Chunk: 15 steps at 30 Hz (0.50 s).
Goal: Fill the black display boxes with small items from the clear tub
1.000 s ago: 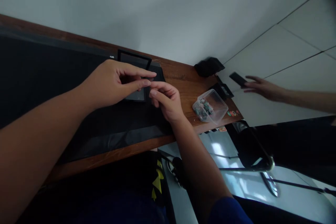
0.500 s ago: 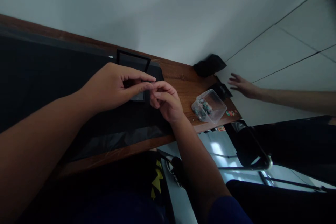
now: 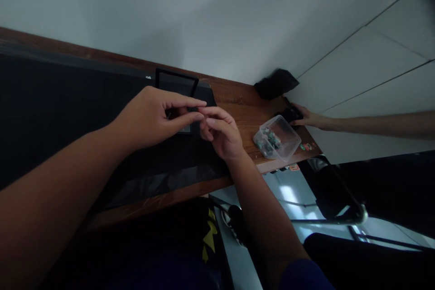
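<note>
My left hand (image 3: 154,115) reaches over the black mat (image 3: 68,99) with its thumb and fingers closed in a pinch. At its fingertips a small dark piece (image 3: 192,109) shows, too little of it to name. My right hand (image 3: 222,133) meets it there, thumb and forefinger pinched together and the other fingers curled. What the right fingertips hold, if anything, is hidden. Just behind the hands lies a thin black rectangular frame (image 3: 177,74), partly covered by my left hand.
A clear plastic box (image 3: 287,138) with small greenish pieces stands at the right of the wooden table (image 3: 234,99). Behind it is a black box-like object (image 3: 277,84). Another person's hand (image 3: 307,118) grips a dark object (image 3: 288,113). A white scrap (image 3: 148,77) lies near the wall.
The other person's hand has come down onto the dark object behind the plastic box. My hands stay together, and the small dark piece shows more between them. The view has shifted slightly.
</note>
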Tool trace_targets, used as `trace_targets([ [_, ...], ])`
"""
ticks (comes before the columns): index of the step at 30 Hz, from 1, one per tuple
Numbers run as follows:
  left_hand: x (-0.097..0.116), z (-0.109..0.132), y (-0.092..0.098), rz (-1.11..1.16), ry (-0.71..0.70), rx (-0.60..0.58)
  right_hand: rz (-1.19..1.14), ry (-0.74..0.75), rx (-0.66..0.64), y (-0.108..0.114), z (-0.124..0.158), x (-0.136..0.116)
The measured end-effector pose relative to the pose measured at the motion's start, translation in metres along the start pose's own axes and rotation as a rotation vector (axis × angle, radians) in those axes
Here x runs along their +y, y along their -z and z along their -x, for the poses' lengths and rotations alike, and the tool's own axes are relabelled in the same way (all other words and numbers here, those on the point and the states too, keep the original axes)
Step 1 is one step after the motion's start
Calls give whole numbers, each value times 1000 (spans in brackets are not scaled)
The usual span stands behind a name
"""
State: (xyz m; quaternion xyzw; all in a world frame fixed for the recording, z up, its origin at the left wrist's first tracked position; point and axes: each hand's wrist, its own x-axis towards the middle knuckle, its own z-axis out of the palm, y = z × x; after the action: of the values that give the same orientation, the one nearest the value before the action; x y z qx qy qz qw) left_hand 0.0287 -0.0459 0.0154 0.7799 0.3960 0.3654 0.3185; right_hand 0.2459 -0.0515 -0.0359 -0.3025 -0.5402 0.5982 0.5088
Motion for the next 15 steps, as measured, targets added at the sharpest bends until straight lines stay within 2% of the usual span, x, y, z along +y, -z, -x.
trace_targets([
  [8, -3, 0, -1, 31, 20, 16, -16, 50, -23, -2, 3, -2],
  [15, 3, 0, -5, 96, 3, 39, 29, 88, -8, -1, 2, -1],
])
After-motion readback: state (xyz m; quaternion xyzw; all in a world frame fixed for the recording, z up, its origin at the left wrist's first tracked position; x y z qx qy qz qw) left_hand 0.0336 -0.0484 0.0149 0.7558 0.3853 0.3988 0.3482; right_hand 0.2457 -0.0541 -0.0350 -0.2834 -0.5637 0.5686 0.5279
